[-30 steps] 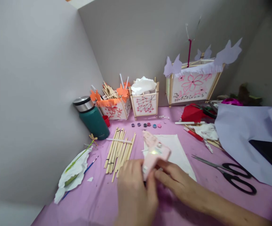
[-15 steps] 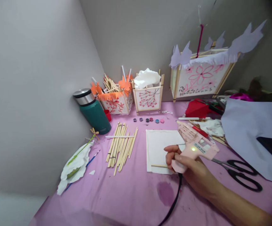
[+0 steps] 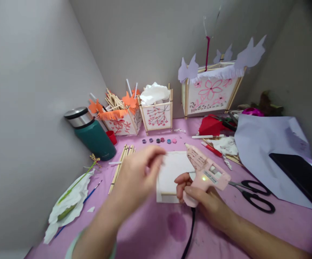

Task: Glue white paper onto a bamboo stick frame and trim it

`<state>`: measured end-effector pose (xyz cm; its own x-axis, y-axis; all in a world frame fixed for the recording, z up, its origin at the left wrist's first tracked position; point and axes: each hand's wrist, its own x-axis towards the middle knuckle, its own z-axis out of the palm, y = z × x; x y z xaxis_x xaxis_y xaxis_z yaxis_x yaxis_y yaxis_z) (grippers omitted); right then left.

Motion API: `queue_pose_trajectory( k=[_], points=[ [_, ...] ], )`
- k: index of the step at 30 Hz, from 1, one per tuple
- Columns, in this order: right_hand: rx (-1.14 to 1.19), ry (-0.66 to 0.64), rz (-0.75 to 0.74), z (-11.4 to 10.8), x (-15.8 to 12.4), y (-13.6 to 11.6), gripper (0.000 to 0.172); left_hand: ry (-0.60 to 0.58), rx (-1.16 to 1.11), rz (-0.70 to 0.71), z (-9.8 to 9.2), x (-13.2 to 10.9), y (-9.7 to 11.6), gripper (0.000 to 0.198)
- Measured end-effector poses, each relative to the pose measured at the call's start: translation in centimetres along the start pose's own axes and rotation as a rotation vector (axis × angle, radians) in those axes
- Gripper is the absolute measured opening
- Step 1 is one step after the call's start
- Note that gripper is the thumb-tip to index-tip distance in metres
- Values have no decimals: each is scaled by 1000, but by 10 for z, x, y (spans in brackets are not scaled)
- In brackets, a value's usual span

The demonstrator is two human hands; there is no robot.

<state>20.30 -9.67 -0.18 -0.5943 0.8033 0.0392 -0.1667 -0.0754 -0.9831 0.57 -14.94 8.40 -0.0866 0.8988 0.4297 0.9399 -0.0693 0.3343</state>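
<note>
My right hand point(image 3: 212, 207) is wrapped round the handle of a pale pink glue gun point(image 3: 211, 174), whose lit dot glows yellow-green. Its nozzle points up and left above a white square panel point(image 3: 173, 171). A thin wooden stick point(image 3: 168, 193) lies along the panel's near edge. My left hand point(image 3: 138, 176) hangs between the panel and the bundle of wooden sticks point(image 3: 117, 176), hiding much of the bundle. Motion smears its fingers, which look bent toward the thumb; whether they hold anything is unclear.
Scissors point(image 3: 255, 194) lie right of the glue gun, near lilac paper point(image 3: 269, 144) with a black slab point(image 3: 298, 180) on it. Small paint pots point(image 3: 158, 140), decorated lanterns point(image 3: 212, 93) and a leaning teal bottle point(image 3: 95, 138) stand behind. A black cord point(image 3: 190, 233) runs toward me.
My left hand has come into view from below, over the stick bundle. My right hand still grips the glue gun. The whole view has shifted, so things appear further left.
</note>
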Motion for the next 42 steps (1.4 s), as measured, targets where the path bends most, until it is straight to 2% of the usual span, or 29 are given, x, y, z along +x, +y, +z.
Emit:
queue_pose_trajectory(
  k=[2, 3, 6, 8, 13, 20, 24, 30, 36, 39, 42],
  points=[
    [91, -30, 21, 1, 0, -1, 24, -101, 108, -38, 11, 41, -34, 20],
    [109, -40, 22, 2, 0, -2, 24, -134, 154, -66, 17, 53, -50, 18],
    [93, -60, 7, 3, 0, -6, 26, -186, 157, -81, 36, 62, -88, 13],
    [73, -58, 18, 4, -1, -9, 26, -181, 124, -91, 43, 59, -99, 9],
    [33, -74, 50, 6, -2, -9, 31, -68, -55, -176, 40, 66, -101, 10],
    [21, -85, 103, 8, -5, -13, 31, 67, -449, -325, 44, 82, -94, 33],
    [13, -76, 113, 12, -5, -17, 25, 65, -659, -368, 48, 80, -88, 36],
    [20, -60, 125, 12, -4, -14, 27, -48, -923, -392, 46, 76, -82, 39],
    [-9, -57, 165, 11, -2, -15, 29, -140, -985, -406, 37, 73, -82, 40],
    [-6, -60, 162, 12, -3, -14, 30, -84, -932, -425, 34, 74, -86, 41],
    [-12, -42, 182, 12, -4, -13, 31, 37, -815, -450, 33, 78, -96, 40]
  ],
)
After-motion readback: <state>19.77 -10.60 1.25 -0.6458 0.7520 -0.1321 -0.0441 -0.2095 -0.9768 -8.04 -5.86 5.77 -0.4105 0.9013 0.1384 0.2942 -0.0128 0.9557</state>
